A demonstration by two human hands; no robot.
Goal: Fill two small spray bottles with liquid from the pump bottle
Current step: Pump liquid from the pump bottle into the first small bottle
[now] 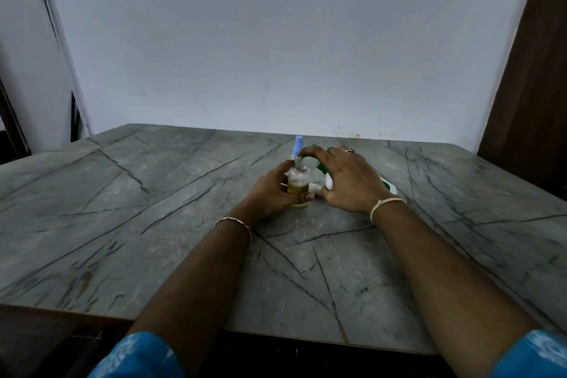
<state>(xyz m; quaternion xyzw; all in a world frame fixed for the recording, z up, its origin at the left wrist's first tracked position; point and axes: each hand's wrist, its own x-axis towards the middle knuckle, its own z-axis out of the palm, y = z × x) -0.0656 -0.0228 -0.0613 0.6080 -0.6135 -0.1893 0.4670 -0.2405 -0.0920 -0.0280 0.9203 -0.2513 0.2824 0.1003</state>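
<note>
Just below frame centre, my left hand (273, 190) wraps its fingers shut around the small bottle (298, 182), upright on the table (153, 209). Directly above, my right hand (346, 181) pinches the blue sprayer (298, 146) at the bottle's neck. Behind lies the pump bottle (387, 186).

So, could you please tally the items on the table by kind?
Small spray bottles: 1, part-filled with yellow liquid, uncapped
Blue spray tops: 1
White-and-green pump bottles: 1, lying behind the right hand
Total: 3; a second spray bottle isn't visible.
</note>
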